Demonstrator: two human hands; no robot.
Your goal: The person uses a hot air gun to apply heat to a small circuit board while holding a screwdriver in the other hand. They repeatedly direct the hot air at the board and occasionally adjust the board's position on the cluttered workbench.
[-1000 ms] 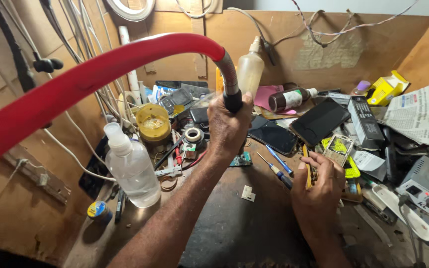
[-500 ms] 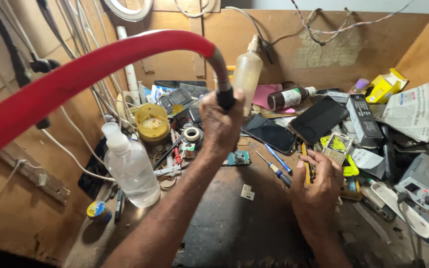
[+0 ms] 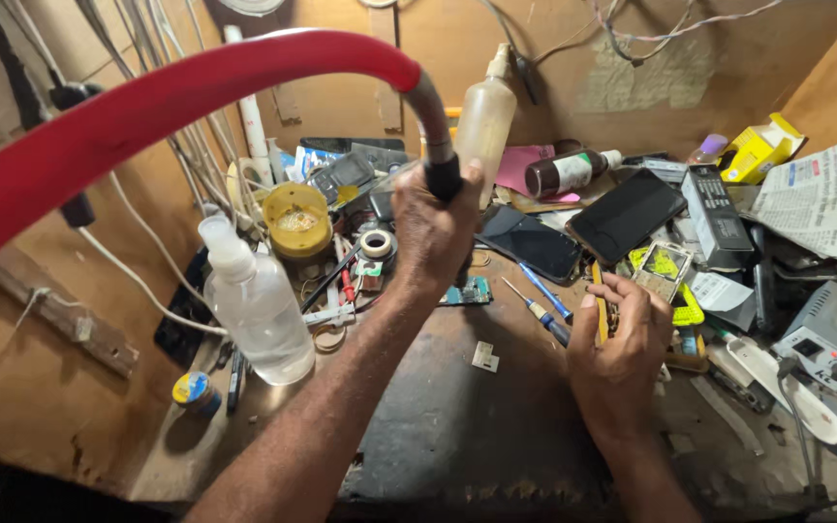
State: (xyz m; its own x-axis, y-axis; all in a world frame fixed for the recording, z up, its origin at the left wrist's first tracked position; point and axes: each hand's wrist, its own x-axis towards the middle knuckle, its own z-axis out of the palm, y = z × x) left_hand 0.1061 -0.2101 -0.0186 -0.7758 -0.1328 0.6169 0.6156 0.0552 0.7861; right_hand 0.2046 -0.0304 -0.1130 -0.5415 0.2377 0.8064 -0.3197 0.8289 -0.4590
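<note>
**What is hidden or cut off on the cluttered workbench**

The tip of the red hose (image 3: 196,97) is covered by the left hand (image 3: 435,232), so what lies at its end cannot be made out; its other end is cut off by the left edge. The small thing gripped by the right hand (image 3: 620,344) is mostly concealed by the fingers and cannot be identified. The small green circuit board (image 3: 475,291) is partly hidden behind the left hand. The newspaper (image 3: 811,199) and the grey box with a dial (image 3: 830,339) are cropped at the right edge. The wires (image 3: 651,24) on the back wall are cut off at the top.
</note>
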